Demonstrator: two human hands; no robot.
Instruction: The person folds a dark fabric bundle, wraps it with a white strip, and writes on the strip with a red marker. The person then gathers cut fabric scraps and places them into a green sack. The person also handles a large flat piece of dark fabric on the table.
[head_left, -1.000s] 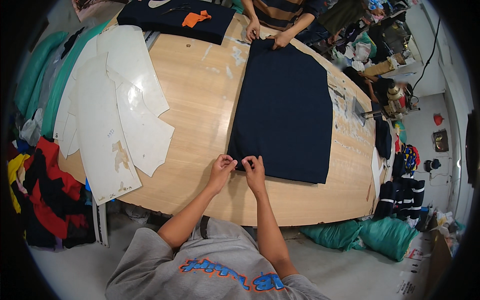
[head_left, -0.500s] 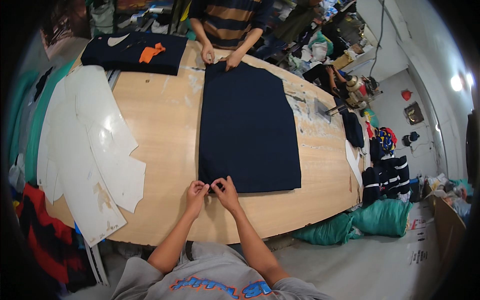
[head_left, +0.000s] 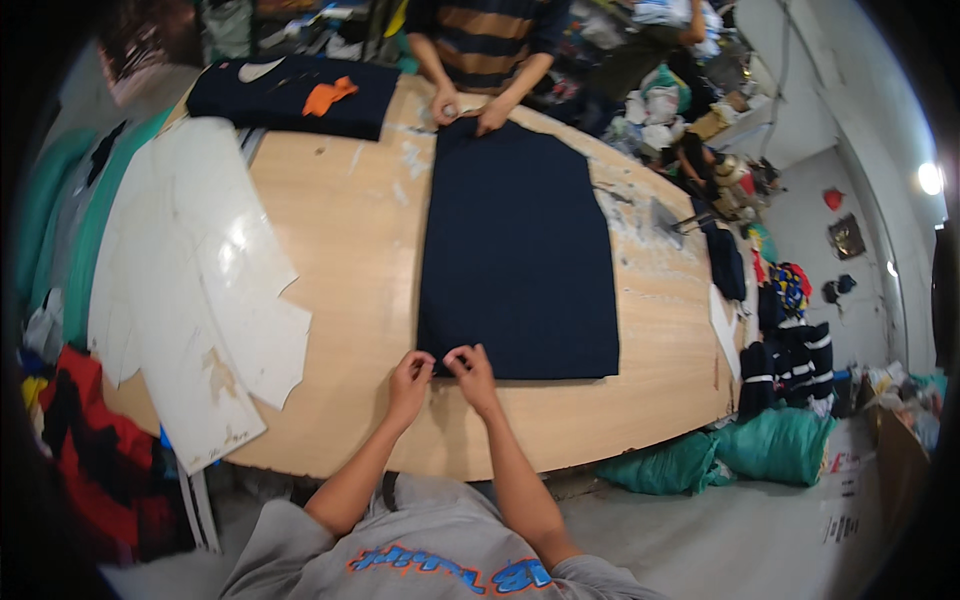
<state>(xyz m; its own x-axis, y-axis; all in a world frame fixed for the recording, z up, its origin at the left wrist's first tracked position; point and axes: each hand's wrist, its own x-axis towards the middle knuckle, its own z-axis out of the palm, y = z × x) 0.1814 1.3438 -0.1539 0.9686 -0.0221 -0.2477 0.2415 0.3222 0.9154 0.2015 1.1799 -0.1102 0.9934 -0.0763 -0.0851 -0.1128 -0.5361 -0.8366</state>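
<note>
A dark navy fabric panel (head_left: 522, 250), looking like a layered stack, lies flat on the table with its near edge toward me. At its near left corner, my left hand (head_left: 408, 388) is closed in a pinch on the fabric's edge. Just beside it, my right hand (head_left: 474, 382) has thumb and fingers pinched together on the same corner, a small gap from the left fingertips. The exact bit of cloth between the fingertips is too small to make out. At the far end of the panel, another person's two hands (head_left: 468, 112) touch its far edge.
White pattern pieces (head_left: 190, 290) cover the left of the wooden table (head_left: 350, 250). A folded navy fabric pile (head_left: 350, 115) with an orange scrap (head_left: 328, 95) sits far left. At the right stands a cutting machine (head_left: 735, 185). Green bundles (head_left: 775, 445) lie on the floor beyond the table edge.
The whole view has shifted, so the table and fabric appear farther right and slightly higher. My hands stay pinched at the same corner. A person in the background now shows a raised arm.
</note>
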